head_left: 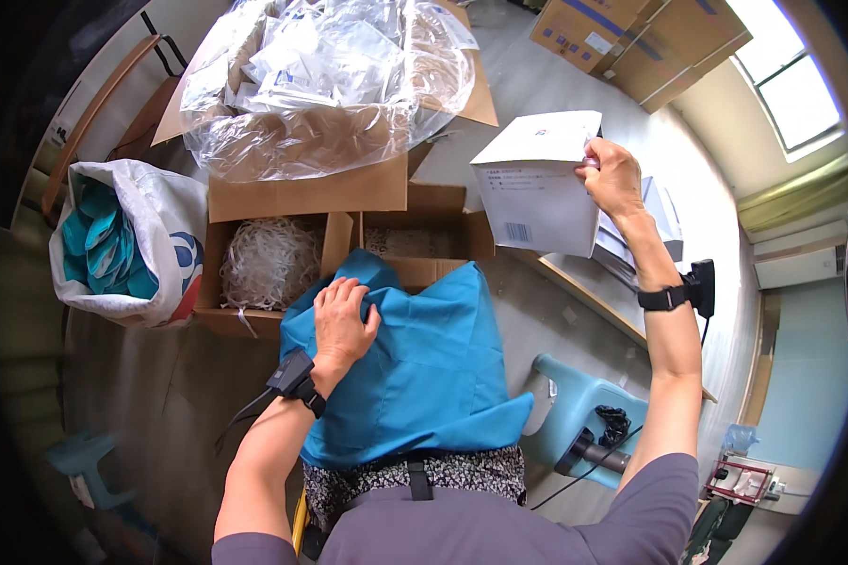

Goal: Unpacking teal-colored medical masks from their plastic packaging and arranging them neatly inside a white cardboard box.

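Observation:
My right hand [614,177] is raised at the right, its fingers closed on the upper right edge of a white printed carton [534,202]. The carton's pale top faces up and a barcode shows on its near side. My left hand [343,318] lies with fingers stretched out on a blue cloth [424,353] spread over my lap, and I see nothing held in it. Just beyond that hand stands a cardboard box with shredded white paper [271,264] inside. Beside it is another open cardboard compartment [476,234] with some pale filler at its bottom.
A large carton [306,198] lined with clear plastic holds many clear packets at the back. At left stands a white sack [174,202] of teal pieces. A light-blue stool [561,400] carries a dark cylinder and cable. Stacked cartons [674,56] stand far right.

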`<state>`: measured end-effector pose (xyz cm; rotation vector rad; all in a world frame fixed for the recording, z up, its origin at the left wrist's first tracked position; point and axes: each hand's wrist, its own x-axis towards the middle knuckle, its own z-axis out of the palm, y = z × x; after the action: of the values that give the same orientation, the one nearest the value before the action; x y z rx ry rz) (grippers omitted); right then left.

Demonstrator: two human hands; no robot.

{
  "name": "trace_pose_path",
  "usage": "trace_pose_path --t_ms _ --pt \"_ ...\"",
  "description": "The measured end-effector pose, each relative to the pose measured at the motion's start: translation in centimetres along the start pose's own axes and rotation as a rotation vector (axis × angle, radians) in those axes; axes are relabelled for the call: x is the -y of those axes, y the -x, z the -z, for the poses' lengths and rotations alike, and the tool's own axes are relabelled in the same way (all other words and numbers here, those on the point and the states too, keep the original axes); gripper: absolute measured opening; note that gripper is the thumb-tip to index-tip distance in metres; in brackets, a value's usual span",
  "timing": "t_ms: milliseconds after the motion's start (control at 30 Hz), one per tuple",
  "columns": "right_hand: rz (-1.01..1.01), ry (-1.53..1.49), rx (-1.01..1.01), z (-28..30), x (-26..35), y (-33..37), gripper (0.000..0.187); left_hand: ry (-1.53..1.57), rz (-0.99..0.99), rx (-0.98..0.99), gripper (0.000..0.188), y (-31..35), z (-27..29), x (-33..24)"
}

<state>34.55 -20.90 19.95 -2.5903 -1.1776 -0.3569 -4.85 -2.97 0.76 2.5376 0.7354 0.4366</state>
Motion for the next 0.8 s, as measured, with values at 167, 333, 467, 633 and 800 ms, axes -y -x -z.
trace_pose_path --t_ms 167,333,467,633,800 --pt "-0.031 -0.294 -0.041 9.8 5.0 6.2 0.016 0.235 0.099 0.066 0.048 0.4 0.6 -1.7" --pt "-0.045 -0.4 -0.145 13.9 14.3 18.0 0.018 1.426 0.254 0.118 0.073 2.0 8.1 -10.2" --pt "0.085 -0.665 -0.014 11.7 23.3 29.5 0.025 1.104 0.108 0.047 0.06 2.5 9.4 -9.2" --pt "0.28 -1.058 0.516 10.4 27.7 34.1 0.055 1.115 0.023 0.265 0.041 3.1 13.1 -7.3" --pt "0.568 -0.887 0.291 12.0 27.9 32.4 0.071 1.134 -0.077 0.207 0.044 2.9 13.3 -7.6"
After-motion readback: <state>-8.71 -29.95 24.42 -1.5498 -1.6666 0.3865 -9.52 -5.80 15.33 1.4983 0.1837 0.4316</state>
